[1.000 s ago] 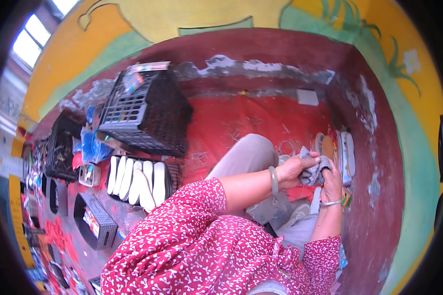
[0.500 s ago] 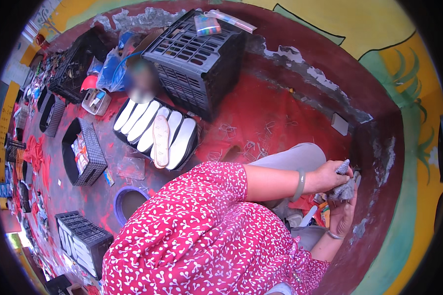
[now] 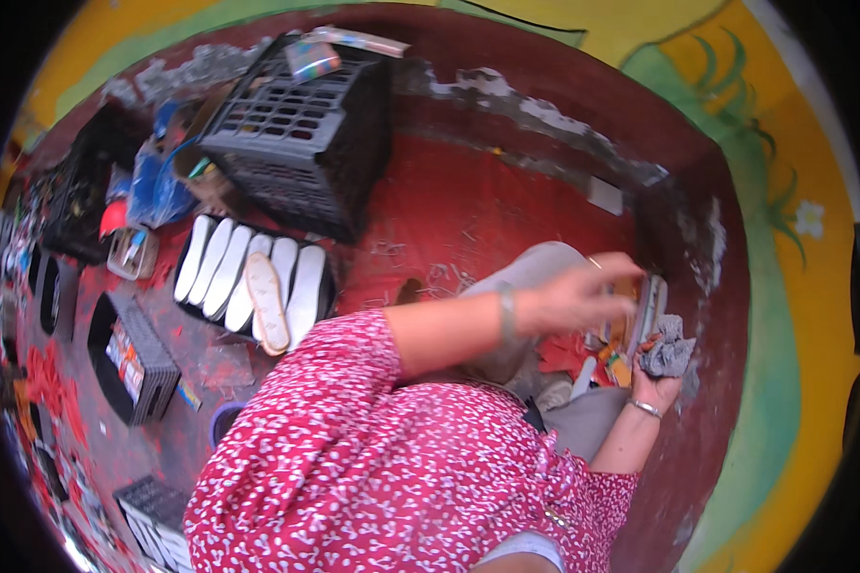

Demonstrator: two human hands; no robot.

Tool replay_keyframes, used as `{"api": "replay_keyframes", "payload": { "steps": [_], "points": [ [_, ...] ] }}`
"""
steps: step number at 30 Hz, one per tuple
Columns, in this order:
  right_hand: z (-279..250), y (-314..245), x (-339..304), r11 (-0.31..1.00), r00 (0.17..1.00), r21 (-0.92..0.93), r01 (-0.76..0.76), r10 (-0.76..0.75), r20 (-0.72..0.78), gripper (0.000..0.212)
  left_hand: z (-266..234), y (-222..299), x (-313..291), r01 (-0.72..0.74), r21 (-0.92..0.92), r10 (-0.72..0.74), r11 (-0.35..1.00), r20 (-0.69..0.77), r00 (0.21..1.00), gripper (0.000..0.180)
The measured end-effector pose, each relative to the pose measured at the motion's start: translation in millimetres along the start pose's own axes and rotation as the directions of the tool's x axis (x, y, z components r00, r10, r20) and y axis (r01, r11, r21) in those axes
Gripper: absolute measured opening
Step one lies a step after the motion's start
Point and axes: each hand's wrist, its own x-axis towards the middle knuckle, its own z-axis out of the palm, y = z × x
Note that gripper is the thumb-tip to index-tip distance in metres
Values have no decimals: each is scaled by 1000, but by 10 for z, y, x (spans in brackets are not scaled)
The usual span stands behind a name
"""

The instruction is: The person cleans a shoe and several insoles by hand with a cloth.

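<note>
My right hand (image 3: 655, 386), with a silver bracelet at its wrist, is closed round a crumpled grey woolly fabric piece (image 3: 669, 355), held up near the wall. My left hand (image 3: 583, 298), wearing a pale green bangle, is to the left of the fabric and apart from it. Motion blurs its fingers, so whether they pinch anything small cannot be told. Below and between the hands, by my grey trouser leg (image 3: 588, 430), lie red cloth (image 3: 564, 353), an orange-yellow packet (image 3: 619, 371) and a white strip-like piece (image 3: 584, 377).
A black basket of white shoe insoles (image 3: 222, 258), with one beige insole (image 3: 267, 301) on top, stands at left. Behind it is an upturned black crate (image 3: 296, 134). A checked box (image 3: 153, 372) sits further left. The maroon wall (image 3: 707, 382) curves close on the right.
My left hand has let go of the grey fabric and moved left and up, away from it. My right hand still holds the fabric. The whole view has shifted.
</note>
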Motion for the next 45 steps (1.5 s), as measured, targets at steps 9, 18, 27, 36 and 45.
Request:
{"api": "replay_keyframes", "payload": {
  "steps": [9,18,27,36,45],
  "points": [
    [-7,-179,-294,964,939,-137,226,-253,-233,27,-1755,-580,-1538,460,-103,-320,882,-847,423,30],
    [-499,39,578,975,991,-218,37,-7,137,33,-2719,-218,-4227,807,46,268,589,-953,-140,26],
    [-892,295,1648,809,960,-575,117,56,274,42,-2115,-495,-4361,970,-204,-112,136,-976,-189,55],
    [485,977,722,938,994,-330,-106,90,-63,48,-1998,-386,-3978,932,-351,-149,-93,-920,-361,75],
    [531,853,452,913,999,-407,-36,32,-16,51,-2022,130,-3987,-116,-627,-604,770,-776,182,47]
  ]
}}
